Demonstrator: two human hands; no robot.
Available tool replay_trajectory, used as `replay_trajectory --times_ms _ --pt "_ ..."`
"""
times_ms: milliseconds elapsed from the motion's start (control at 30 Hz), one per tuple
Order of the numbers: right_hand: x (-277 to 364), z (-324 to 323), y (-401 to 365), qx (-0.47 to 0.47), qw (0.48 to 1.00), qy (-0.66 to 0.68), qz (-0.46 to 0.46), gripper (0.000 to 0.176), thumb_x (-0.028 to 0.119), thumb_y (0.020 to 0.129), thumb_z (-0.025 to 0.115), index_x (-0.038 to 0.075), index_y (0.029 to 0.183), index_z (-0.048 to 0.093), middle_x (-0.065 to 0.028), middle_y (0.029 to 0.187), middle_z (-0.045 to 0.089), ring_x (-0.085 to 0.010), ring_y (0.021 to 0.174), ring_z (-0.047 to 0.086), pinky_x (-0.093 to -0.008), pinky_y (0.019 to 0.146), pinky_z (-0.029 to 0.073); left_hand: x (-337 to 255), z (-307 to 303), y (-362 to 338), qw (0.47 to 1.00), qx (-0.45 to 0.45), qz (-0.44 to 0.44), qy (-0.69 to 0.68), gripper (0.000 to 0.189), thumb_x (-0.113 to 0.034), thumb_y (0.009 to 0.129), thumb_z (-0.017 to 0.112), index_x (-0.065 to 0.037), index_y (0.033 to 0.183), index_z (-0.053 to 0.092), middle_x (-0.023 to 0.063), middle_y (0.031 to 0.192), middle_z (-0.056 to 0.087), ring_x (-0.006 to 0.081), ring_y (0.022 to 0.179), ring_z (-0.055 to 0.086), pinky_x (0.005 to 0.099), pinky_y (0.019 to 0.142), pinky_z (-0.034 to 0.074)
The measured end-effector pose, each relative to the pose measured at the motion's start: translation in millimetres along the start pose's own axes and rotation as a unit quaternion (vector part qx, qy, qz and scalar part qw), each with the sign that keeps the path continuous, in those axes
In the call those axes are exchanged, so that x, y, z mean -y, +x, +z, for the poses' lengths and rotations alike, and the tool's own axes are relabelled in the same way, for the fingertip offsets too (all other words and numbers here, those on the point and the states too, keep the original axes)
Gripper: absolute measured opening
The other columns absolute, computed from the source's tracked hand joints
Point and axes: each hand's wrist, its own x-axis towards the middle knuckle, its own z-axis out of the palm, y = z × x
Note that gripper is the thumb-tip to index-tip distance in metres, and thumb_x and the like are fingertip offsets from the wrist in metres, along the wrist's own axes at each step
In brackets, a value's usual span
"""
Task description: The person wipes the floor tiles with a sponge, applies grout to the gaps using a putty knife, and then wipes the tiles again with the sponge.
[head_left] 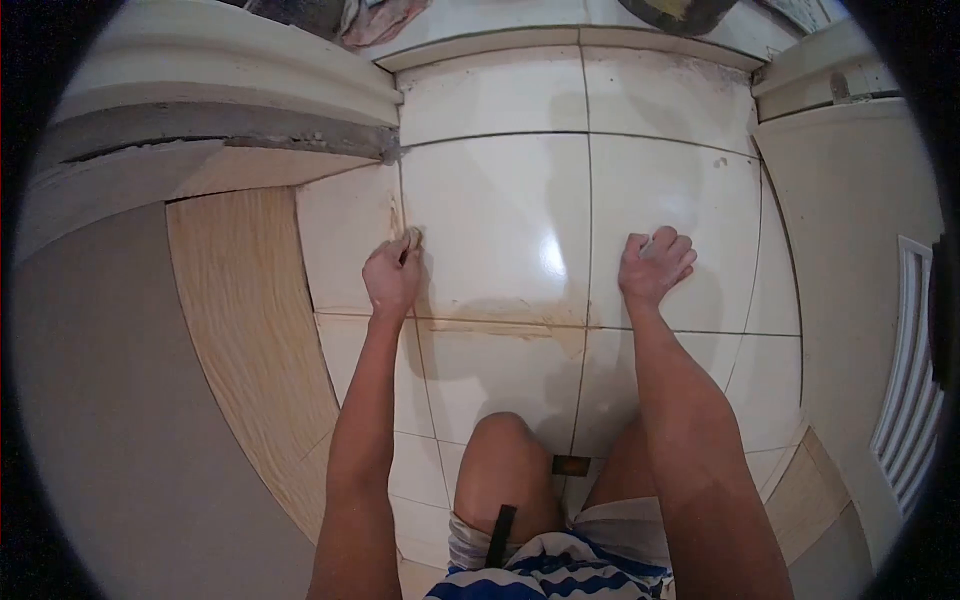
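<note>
My left hand [391, 277] is closed, its fingertips pressed together at the upright joint between floor tiles. Whatever sits between those fingertips, if anything, is too small to make out. Brownish filler smears [393, 218] mark the joint just above it. To the right, my right hand [656, 268] is curled up over a white tile, with a small greyish patch showing between thumb and fingers that I cannot name. Between the two hands lies a glossy white floor tile [490, 220]. A tan smear of filler [505, 322] runs along the crosswise joint at its lower edge.
A raised sill [490, 48] crosses the far end, with a crumpled cloth [385, 22] and a dark round container [680, 12] beyond. A door frame and wood-patterned wall tile [240, 310] border the left. A panel with a slatted vent [905, 380] stands right.
</note>
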Motion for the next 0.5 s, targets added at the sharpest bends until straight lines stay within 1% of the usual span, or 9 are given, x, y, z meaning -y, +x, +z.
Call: replay_trajectory --times_ms 33,67,133,167,200,267,367,433,500 --pt "0 2 0 -0.008 1.0 -0.014 0.004 0.024 0.03 0.081 0.054 0.01 0.092 0.049 -0.0114 0.097 0.044 -0.0313 0.093 0.043 -0.0475 0.077 0.036 4 -7 2 0.998 0.03 -0.022 -0.049 0.021 -0.016 0.083 0.065 -0.001 0.097 0.07 0.0178 0.09 0.069 0.0335 0.079 0.065 0.0416 0.073 0.051" --pt "1 2 -1 -0.007 1.0 -0.011 0.006 0.024 0.03 0.081 0.054 0.01 0.092 0.049 -0.0114 0.097 0.044 -0.0313 0.093 0.043 -0.0475 0.077 0.036 14 -13 9 0.998 0.029 -0.021 -0.045 0.021 -0.016 0.083 0.065 -0.001 0.097 0.07 0.0178 0.09 0.069 0.0335 0.079 0.065 0.0416 0.073 0.051" --pt "0 0 1 0.008 1.0 -0.024 0.004 0.023 0.03 0.081 0.053 0.01 0.092 0.049 -0.0114 0.097 0.044 -0.0314 0.093 0.043 -0.0471 0.077 0.036 34 -15 33 0.991 0.016 -0.1 -0.089 0.02 -0.018 0.083 0.066 -0.002 0.094 0.071 0.0181 0.091 0.069 0.0331 0.077 0.065 0.0416 0.072 0.051" --pt "0 -1 0 0.01 1.0 -0.029 0.007 0.023 0.03 0.081 0.053 0.01 0.092 0.049 -0.0114 0.097 0.044 -0.0314 0.093 0.043 -0.0471 0.077 0.036 19 -26 42 0.996 -0.02 -0.069 -0.059 0.021 -0.018 0.083 0.065 -0.003 0.095 0.071 0.0179 0.086 0.067 0.0326 0.076 0.064 0.041 0.071 0.051" --pt "2 -2 1 0.005 1.0 -0.018 0.007 0.023 0.031 0.081 0.053 0.01 0.091 0.049 -0.0117 0.097 0.044 -0.0315 0.093 0.043 -0.0471 0.076 0.036 17 -15 41 0.995 -0.015 -0.072 -0.062 0.021 -0.018 0.083 0.065 -0.003 0.095 0.071 0.0179 0.086 0.067 0.0326 0.076 0.064 0.041 0.071 0.051" --pt "0 -3 -1 0.002 1.0 -0.01 0.003 0.024 0.031 0.082 0.053 0.01 0.091 0.048 -0.0119 0.097 0.044 -0.0316 0.093 0.042 -0.047 0.076 0.036 13 7 34 0.999 -0.045 0.016 0.026 0.02 -0.019 0.084 0.064 -0.004 0.095 0.072 0.0168 0.08 0.065 0.0316 0.074 0.063 0.0412 0.069 0.05" --pt "2 -3 1 0.027 0.999 -0.008 0.016 0.025 0.031 0.082 0.052 0.009 0.092 0.048 -0.0122 0.097 0.044 -0.0319 0.094 0.043 -0.0473 0.076 0.037 2 20 -8 0.999 -0.027 0.012 0.018 0.019 -0.017 0.082 0.064 -0.006 0.096 0.072 0.0158 0.076 0.063 0.0336 0.073 0.061 0.0432 0.069 0.05" --pt "4 -4 1 -0.016 0.999 -0.028 -0.002 0.023 0.027 0.08 0.054 0.007 0.089 0.048 -0.0117 0.094 0.044 -0.0308 0.091 0.043 -0.0459 0.073 0.037 9 5 -20 1.0 -0.013 0.003 0.009 0.02 -0.016 0.08 0.064 -0.009 0.097 0.072 0.0155 0.077 0.063 0.0356 0.072 0.06 0.0452 0.068 0.05" --pt "4 -4 3 -0.023 1.0 -0.018 -0.004 0.023 0.028 0.079 0.054 0.007 0.089 0.048 -0.0118 0.095 0.044 -0.0306 0.091 0.043 -0.0459 0.074 0.037 15 -14 -19 0.996 0.059 -0.02 -0.07 0.021 -0.015 0.079 0.065 -0.007 0.097 0.072 0.0159 0.079 0.066 0.0298 0.069 0.064 0.0402 0.066 0.051"
